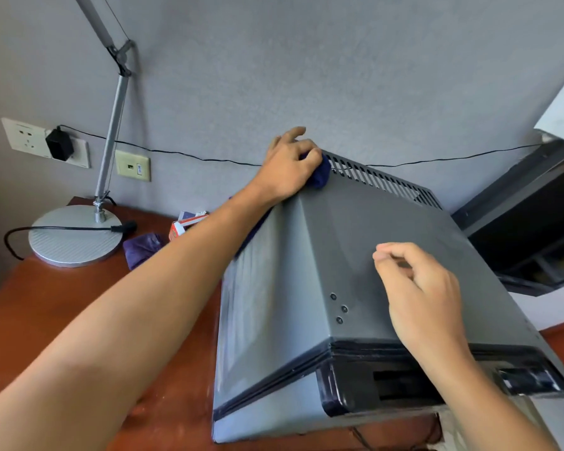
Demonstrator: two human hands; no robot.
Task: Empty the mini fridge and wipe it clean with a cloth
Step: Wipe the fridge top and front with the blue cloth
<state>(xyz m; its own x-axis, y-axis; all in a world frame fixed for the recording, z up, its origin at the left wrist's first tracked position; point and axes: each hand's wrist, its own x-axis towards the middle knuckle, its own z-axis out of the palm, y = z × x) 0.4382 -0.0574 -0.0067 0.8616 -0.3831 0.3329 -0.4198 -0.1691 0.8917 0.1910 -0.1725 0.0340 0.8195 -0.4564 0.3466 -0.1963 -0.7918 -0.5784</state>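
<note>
Wiping seems under way: our left hand (288,166) presses a dark blue cloth (319,175) on the grey metal mini fridge's (355,255) rear top corner on the reddish wooden desk (79,320), our right hand (417,288) loosely curled, empty, and next we sweep forward.

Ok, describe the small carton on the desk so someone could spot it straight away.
Start at the lamp base on the wooden desk. Between it and the grey mini fridge, just behind the left forearm, lies the carton. It is orange-red and white, unlike the crumpled purple bag beside it.
</note>
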